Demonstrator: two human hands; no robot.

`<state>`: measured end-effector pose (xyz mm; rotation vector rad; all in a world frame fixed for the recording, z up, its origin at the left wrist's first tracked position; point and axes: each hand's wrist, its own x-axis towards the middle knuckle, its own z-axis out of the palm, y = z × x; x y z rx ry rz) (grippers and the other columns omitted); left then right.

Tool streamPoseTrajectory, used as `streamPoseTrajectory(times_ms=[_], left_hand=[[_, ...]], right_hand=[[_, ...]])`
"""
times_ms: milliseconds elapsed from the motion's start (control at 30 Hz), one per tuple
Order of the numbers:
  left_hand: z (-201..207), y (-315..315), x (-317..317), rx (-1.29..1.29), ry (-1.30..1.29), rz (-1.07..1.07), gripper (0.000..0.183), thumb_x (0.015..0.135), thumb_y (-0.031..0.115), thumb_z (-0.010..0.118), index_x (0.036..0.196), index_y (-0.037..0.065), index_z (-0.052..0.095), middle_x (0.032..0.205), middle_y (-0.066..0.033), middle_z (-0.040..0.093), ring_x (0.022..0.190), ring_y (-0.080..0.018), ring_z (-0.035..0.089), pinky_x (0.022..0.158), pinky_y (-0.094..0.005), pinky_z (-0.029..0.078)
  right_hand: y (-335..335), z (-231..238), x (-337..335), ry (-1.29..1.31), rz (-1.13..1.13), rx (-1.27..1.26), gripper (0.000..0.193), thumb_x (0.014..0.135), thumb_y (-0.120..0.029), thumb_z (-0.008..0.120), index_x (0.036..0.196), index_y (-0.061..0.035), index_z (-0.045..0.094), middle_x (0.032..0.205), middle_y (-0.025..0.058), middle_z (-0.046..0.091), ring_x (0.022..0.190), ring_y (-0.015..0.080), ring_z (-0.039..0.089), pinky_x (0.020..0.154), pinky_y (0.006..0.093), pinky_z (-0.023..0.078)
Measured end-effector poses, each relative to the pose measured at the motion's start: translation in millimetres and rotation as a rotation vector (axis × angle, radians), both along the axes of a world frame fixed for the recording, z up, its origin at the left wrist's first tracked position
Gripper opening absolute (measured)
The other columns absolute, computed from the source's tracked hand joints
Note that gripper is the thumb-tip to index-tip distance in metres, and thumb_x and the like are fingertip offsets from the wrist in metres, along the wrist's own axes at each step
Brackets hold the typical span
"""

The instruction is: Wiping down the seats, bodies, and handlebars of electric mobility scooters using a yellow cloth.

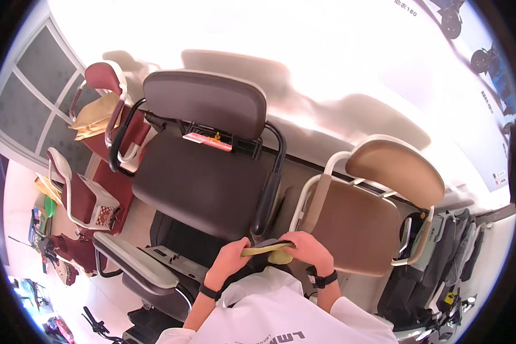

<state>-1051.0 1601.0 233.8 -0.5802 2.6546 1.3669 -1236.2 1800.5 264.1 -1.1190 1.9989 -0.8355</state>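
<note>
My left hand [230, 261] and my right hand [309, 252] are in front of my body, a short way apart. Stretched between them is a yellow-green cloth [265, 250], gripped at one end by each hand. Part of it hangs below my right fingers. Both wrists wear black bands, and a small device sits on the right one. Just beyond my hands stands a wide dark brown padded seat [198, 183] with black armrests. To its right is a lighter brown seat [355, 229] with a cream frame.
Red seats [86, 200] with white frames stand at the left, one bearing folded yellow cloths [96, 116]. Another dark vehicle seat [137, 266] is at the near left. Dark clothes [424, 258] hang at the right. A white wall [327, 63] closes off the back.
</note>
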Motion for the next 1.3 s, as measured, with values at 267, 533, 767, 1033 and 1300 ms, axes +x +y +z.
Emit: streamPoseTrajectory(times_ms=[267,533,767,1033,1300], left_hand=[[-7.5,-30.5,-164.3,-0.74,0.296,0.442,0.072,0.079,0.01,0.074,0.143,0.005,0.043,0.14,-0.0213,0.045,0.132,-0.0414,0.045,0.112,-0.0506,0.038],[-162.8,25.8,-181.1,-0.014,0.041,0.369,0.086,0.073,0.025,0.086,0.142,0.004,0.039,0.128,-0.0242,0.061,0.112,-0.0479,0.064,0.092,-0.0549,0.055],[-139.7,15.1,-176.5,-0.102,0.136,0.511,0.067,0.077,0.022,0.083,0.131,0.005,0.047,0.119,-0.0226,0.064,0.101,-0.0464,0.067,0.075,-0.0537,0.058],[-152.2,-3.8,-224.3,-0.128,0.11,0.46,0.052,0.084,0.029,0.073,0.122,0.003,0.048,0.113,-0.022,0.062,0.094,-0.047,0.067,0.07,-0.057,0.056],[-168.2,-41.9,-344.1,0.015,0.163,0.424,0.054,0.088,0.035,0.071,0.126,0.003,0.051,0.101,-0.0222,0.071,0.093,-0.044,0.071,0.074,-0.0535,0.056]], right_hand=[[-86.4,-95.4,-102.7,0.223,-0.639,-0.445,0.057,0.088,-0.009,0.073,0.139,-0.0005,0.052,0.123,0.02,0.066,0.107,0.036,0.067,0.095,0.0418,0.054],[-108.1,-209.9,-85.8,-0.234,-0.616,-0.051,0.1,0.092,-0.041,0.072,0.156,0.0083,0.014,0.134,0.0373,0.058,0.124,0.0473,0.06,0.104,0.0473,0.05],[-157.2,-194.0,-80.0,-0.227,-0.754,-0.043,0.083,0.093,-0.037,0.071,0.14,0.0157,0.028,0.119,0.0436,0.06,0.109,0.0549,0.063,0.093,0.0523,0.052],[-174.9,-219.0,-132.8,0.123,-0.631,-0.233,0.073,0.09,-0.022,0.07,0.136,0.0164,0.029,0.115,0.0397,0.062,0.107,0.0532,0.063,0.092,0.0524,0.052],[-229.2,-197.0,-259.4,0.387,-0.699,0.008,0.064,0.083,-0.013,0.068,0.138,0.0033,0.039,0.118,0.0295,0.059,0.105,0.0508,0.063,0.088,0.0547,0.054]])
